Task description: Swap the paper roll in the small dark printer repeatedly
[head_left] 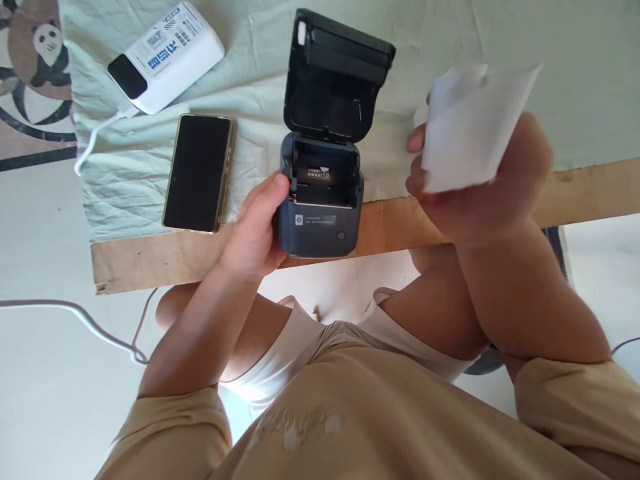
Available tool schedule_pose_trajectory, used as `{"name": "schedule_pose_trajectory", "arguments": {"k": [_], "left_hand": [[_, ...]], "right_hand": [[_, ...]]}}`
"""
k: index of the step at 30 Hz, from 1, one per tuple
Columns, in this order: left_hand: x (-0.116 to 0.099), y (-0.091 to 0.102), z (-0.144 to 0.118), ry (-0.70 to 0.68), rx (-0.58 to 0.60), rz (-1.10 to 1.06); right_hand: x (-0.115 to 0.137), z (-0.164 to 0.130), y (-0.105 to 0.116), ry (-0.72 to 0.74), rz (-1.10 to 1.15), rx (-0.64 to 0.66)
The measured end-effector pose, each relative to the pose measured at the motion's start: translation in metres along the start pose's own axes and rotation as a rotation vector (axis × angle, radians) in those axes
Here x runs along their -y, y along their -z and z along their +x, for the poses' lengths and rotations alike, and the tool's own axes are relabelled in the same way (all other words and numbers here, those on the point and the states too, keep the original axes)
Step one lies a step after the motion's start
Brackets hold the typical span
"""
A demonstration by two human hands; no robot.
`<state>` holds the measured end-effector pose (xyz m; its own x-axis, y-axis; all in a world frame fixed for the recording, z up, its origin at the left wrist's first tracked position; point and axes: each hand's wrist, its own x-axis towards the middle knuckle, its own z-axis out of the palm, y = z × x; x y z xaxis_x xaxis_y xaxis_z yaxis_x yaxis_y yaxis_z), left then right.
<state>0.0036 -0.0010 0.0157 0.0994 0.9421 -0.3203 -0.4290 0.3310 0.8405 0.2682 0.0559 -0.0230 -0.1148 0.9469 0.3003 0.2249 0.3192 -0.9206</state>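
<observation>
A small dark label printer [320,227] stands near the front edge of the table, its lid [337,80] swung up and its paper bay showing. My left hand [260,223] grips the printer's left side, thumb near the upper corner. To the right of it, above the table edge, my right hand [517,180] is closed around white paper [475,127], which hides part of the fingers. Whether that paper is a loose sheet or a folded strip I cannot tell.
Left of the printer lies a phone [197,173] with a dark screen. Behind it is a white power bank [173,57] with a white cable [95,140] plugged in. Pale green cloth [260,87] covers the table up to a bare wooden edge [145,260].
</observation>
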Motion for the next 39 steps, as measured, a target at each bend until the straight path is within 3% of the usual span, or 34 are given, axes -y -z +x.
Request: {"name": "schedule_pose_trajectory", "arguments": {"k": [2,5,11,14,20,22,24,28,30,34,39], "left_hand": [[-0.001,0.0,0.002,0.015,-0.023,-0.025],[-0.002,0.0,0.002,0.019,-0.024,-0.043],[-0.002,0.0,-0.001,0.008,0.029,-0.024],[-0.003,-0.002,-0.001,-0.016,0.01,-0.041],[-0.009,-0.003,-0.004,0.037,0.025,0.032],[-0.01,-0.002,-0.005,0.039,0.022,0.024],[-0.009,-0.001,-0.005,0.043,0.04,0.008],[-0.005,0.0,-0.003,0.019,0.029,-0.002],[-0.004,0.002,-0.001,-0.01,0.031,-0.003],[-0.005,0.005,0.002,0.005,0.095,-0.01],[-0.007,0.007,0.0,0.04,0.103,0.009]], "right_hand": [[-0.022,0.001,-0.003,-0.089,0.088,-0.057],[-0.028,-0.006,-0.01,-0.164,0.141,-0.107],[0.008,-0.014,-0.007,0.204,-0.361,-0.122],[0.017,-0.007,0.004,0.279,-0.487,-0.108],[0.019,0.001,0.012,-0.048,-0.652,-0.001],[0.026,-0.001,0.011,-0.038,-0.641,0.004],[0.037,-0.003,0.011,0.078,-0.596,-0.066],[0.051,0.001,0.024,0.388,-0.453,-0.347],[0.048,0.005,0.036,0.421,-0.432,-0.451],[0.029,0.008,0.056,0.249,-0.493,-0.464],[0.02,0.01,0.058,-0.129,-0.601,-0.29]]}}
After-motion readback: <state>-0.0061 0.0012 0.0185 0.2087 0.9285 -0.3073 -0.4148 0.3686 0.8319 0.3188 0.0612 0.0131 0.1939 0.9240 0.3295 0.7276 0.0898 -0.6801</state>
